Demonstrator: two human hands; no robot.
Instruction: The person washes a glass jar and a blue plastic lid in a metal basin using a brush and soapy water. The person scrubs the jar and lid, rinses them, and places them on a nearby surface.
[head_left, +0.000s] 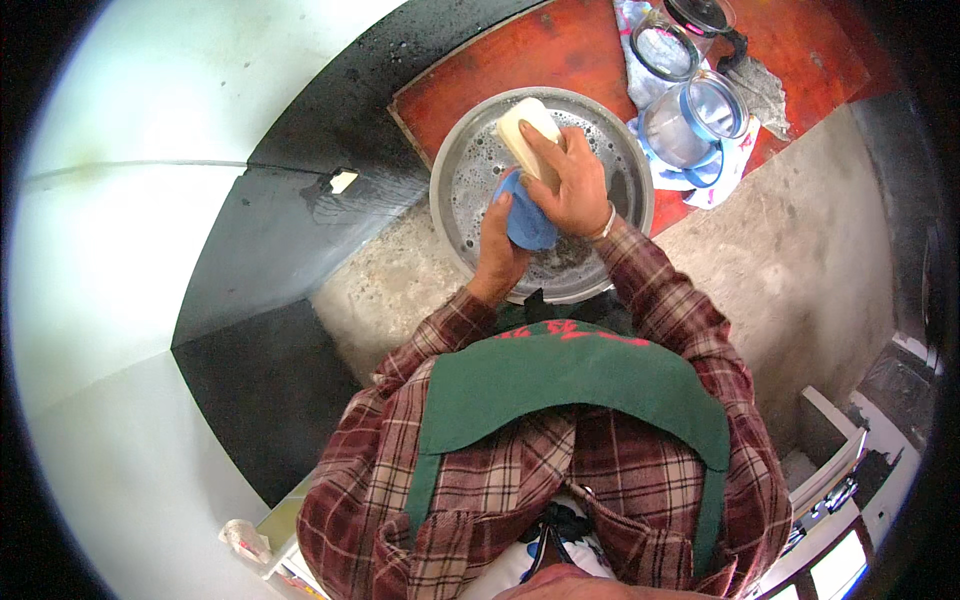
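My right hand (576, 186) grips a cream-coloured block (529, 133), which looks like a bar of soap, with the index finger stretched along it. My left hand (498, 251) holds a blue sponge or folded cloth (531, 223), its thumb lying over the near side. The block's lower end meets the top of the blue piece. Both hands are above a round metal basin (649, 176) of foamy water (480, 161). The blue piece's underside and most of my left fingers are hidden.
Beyond the basin is a red tabletop (517, 67). On its right, a patterned towel (641, 82) bears a glass jug with a black lid (670, 43) and a clear jug with blue trim (682, 131). A grey cloth (759, 90) lies beside them. A wall (300, 225) rises on the left.
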